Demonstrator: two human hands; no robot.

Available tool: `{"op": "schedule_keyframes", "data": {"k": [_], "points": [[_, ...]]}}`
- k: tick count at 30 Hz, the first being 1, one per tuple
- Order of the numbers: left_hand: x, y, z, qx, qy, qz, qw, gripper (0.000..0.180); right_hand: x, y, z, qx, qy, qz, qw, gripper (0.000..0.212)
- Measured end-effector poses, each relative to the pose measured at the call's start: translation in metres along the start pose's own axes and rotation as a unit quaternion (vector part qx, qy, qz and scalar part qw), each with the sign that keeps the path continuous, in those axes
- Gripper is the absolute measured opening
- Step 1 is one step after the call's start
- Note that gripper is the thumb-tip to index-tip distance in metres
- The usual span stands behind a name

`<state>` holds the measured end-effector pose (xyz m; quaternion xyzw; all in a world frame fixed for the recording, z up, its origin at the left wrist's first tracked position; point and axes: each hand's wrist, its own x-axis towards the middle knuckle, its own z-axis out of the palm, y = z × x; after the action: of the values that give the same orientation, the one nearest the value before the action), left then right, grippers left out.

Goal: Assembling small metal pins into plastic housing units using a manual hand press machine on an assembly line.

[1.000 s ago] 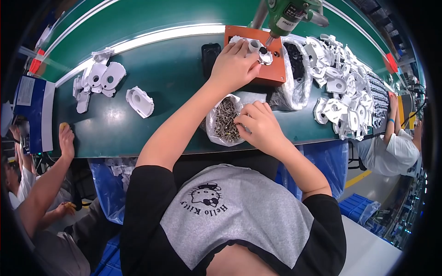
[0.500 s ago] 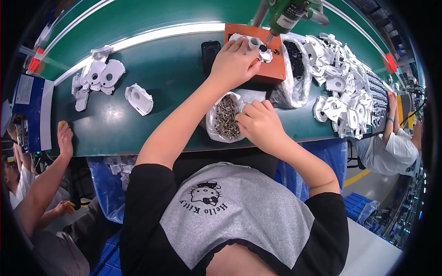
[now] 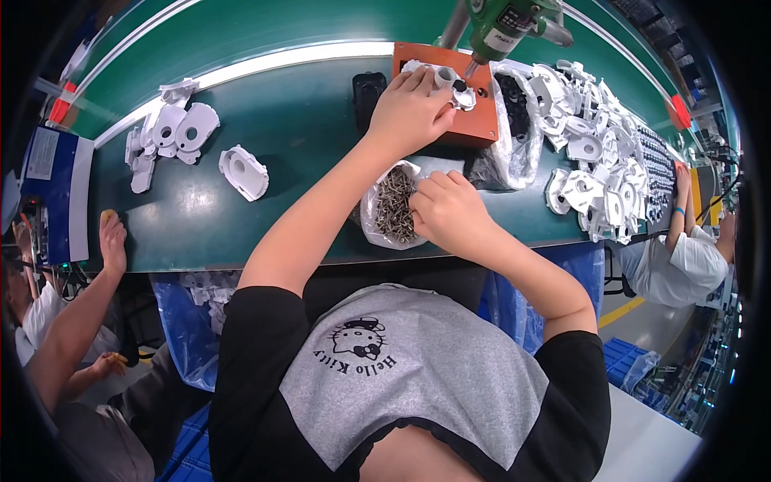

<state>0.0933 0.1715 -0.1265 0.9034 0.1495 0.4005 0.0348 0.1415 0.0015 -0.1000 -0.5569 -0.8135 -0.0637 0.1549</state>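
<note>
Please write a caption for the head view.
Left hand on a white part atop an orange block; right hand at a bag of screws.

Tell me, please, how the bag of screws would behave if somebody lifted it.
Probably floppy: the bag looks like thin, creased plastic. Likely heavy for its size, as many metal screws lie inside. Its open top suggests tilting could spill some.

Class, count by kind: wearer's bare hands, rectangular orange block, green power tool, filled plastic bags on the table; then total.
Bare left hand, right hand: 2
Rectangular orange block: 1
Green power tool: 1
Clear plastic bag of silver screws, see-through plastic bag of black parts: 2
Total: 6
</note>
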Motion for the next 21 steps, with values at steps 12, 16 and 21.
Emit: {"op": "schedule_keyframes", "data": {"k": [12,16,21], "points": [[0.0,-0.001,0.0,0.002,-0.003,-0.001,1.0,0.026,0.014,0.036,-0.039,0.383,-0.066,0.193,0.901,0.008],[-0.001,-0.003,-0.001,0.008,-0.001,-0.004,1.0,0.026,0.021,0.073,-0.049,0.444,-0.056,0.296,0.844,0.013],[0.003,0.001,0.0,0.001,-0.009,-0.002,1.0,0.027,0.024,0.147,-0.038,0.387,0.035,0.368,0.845,0.022]]}}
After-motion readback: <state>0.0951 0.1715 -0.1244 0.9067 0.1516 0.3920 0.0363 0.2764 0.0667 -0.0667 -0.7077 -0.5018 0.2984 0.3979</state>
